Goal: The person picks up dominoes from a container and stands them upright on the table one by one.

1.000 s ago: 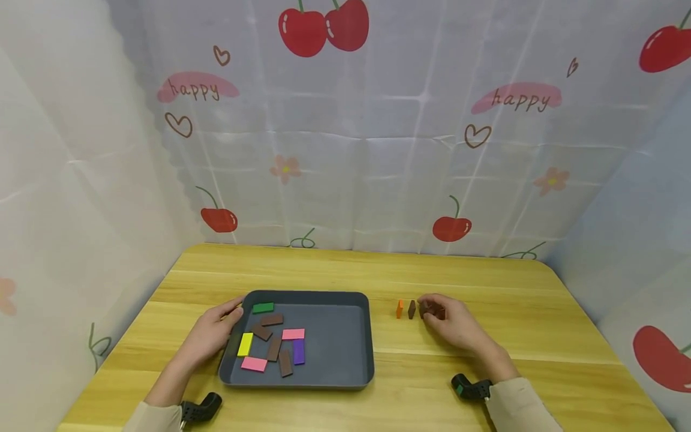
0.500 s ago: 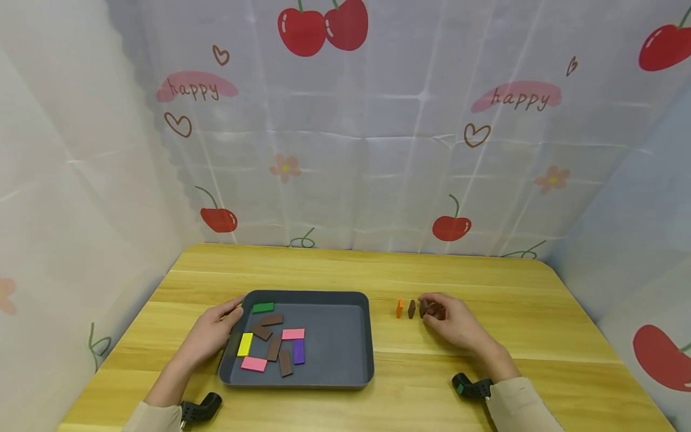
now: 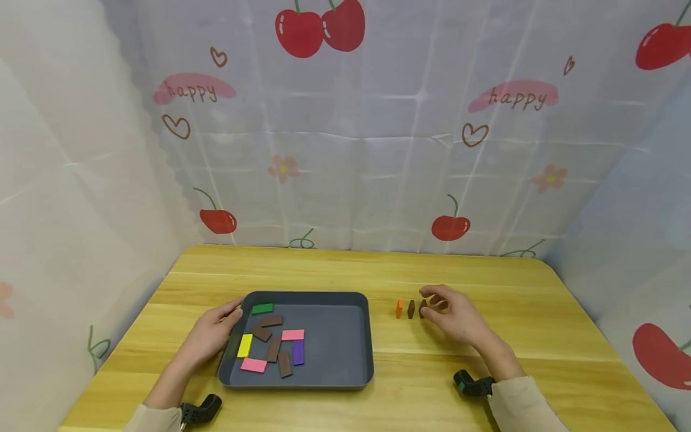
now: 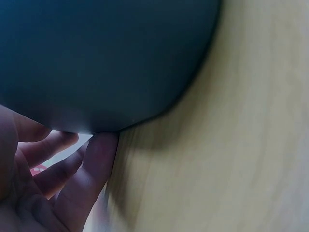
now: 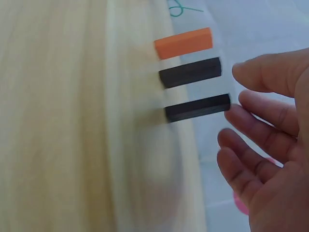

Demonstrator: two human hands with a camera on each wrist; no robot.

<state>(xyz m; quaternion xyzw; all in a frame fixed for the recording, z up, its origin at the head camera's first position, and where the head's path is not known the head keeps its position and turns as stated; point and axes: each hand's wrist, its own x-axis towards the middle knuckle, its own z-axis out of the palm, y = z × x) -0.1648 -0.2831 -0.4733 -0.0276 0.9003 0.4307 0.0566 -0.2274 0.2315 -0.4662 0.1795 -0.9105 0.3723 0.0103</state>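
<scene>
My left hand (image 3: 210,334) touches the left side of a dark grey tray (image 3: 340,378) in the head view. In the left wrist view, its fingers (image 4: 96,159) lie against the tray's outer wall. At right, an orange domino (image 3: 399,308) and two dark brown dominoes, the middle one (image 3: 411,309) and the right one (image 3: 423,308), stand upright in a spaced row on the table. My right hand (image 3: 456,315) is just beside the right-hand domino, thumb and fingers spread apart, holding nothing. In the right wrist view, a fingertip appears near that domino's end (image 5: 198,108); contact is unclear.
Several loose dominoes lie flat in the tray's left half: a green one (image 3: 263,308), a yellow one (image 3: 245,346), a purple one (image 3: 299,352), pink ones and brown ones. A patterned curtain (image 3: 345,180) hangs behind the wooden table (image 3: 335,270).
My right hand has let go of the right-hand brown domino, its fingers lifting and spreading. That domino stays standing in the row. The left hand and tray look unmoved.
</scene>
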